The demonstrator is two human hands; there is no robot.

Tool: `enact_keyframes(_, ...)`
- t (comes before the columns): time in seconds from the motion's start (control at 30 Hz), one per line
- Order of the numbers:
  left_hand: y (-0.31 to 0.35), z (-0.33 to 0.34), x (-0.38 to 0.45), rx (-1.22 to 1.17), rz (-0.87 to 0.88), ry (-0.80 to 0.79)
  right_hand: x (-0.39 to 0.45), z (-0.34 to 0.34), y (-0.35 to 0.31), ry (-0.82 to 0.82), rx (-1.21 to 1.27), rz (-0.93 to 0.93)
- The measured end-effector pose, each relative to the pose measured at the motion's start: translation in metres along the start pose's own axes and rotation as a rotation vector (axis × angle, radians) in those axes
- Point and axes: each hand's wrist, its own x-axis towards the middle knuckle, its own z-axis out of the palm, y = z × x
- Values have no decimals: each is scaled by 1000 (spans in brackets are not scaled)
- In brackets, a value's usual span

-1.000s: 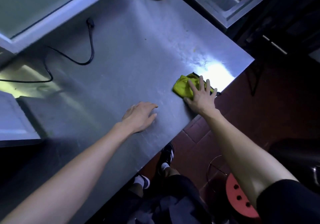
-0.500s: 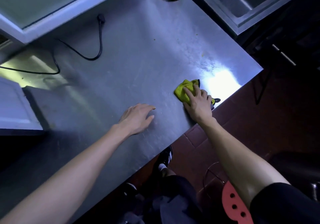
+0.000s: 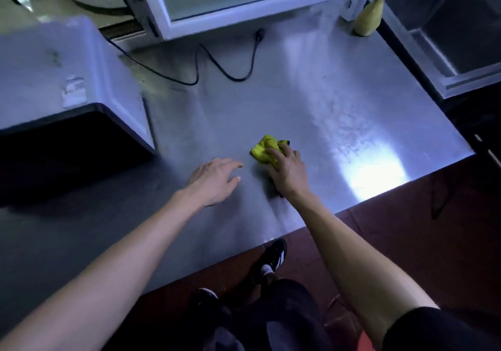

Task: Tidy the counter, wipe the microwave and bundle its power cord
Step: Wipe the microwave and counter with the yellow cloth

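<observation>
A crumpled yellow-green cloth [image 3: 264,148] lies on the steel counter [image 3: 311,101]. My right hand [image 3: 288,170] grips its near side, fingers curled over it. My left hand [image 3: 214,181] rests flat on the counter just left of the cloth, fingers spread and holding nothing. The white microwave [image 3: 62,79] stands at the left with its dark front facing me. Its black power cord [image 3: 217,66] runs loose in loops across the back of the counter, ending in a plug [image 3: 260,33] near the window frame.
A yellow squeeze bottle [image 3: 370,16] stands at the counter's back right corner. A steel sink basin [image 3: 444,33] sits to the right. The counter's front edge runs diagonally above a red tiled floor, where my shoes [image 3: 272,258] show.
My right hand has closed on the cloth and drawn it left, away from the counter's edge and toward my left hand. The view has swung left, bringing the microwave into sight.
</observation>
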Motion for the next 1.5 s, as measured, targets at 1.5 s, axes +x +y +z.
enact_keyframes(1.5,-359,-163,-215,90,-284,863,118,22,-406,213,-213,-823)
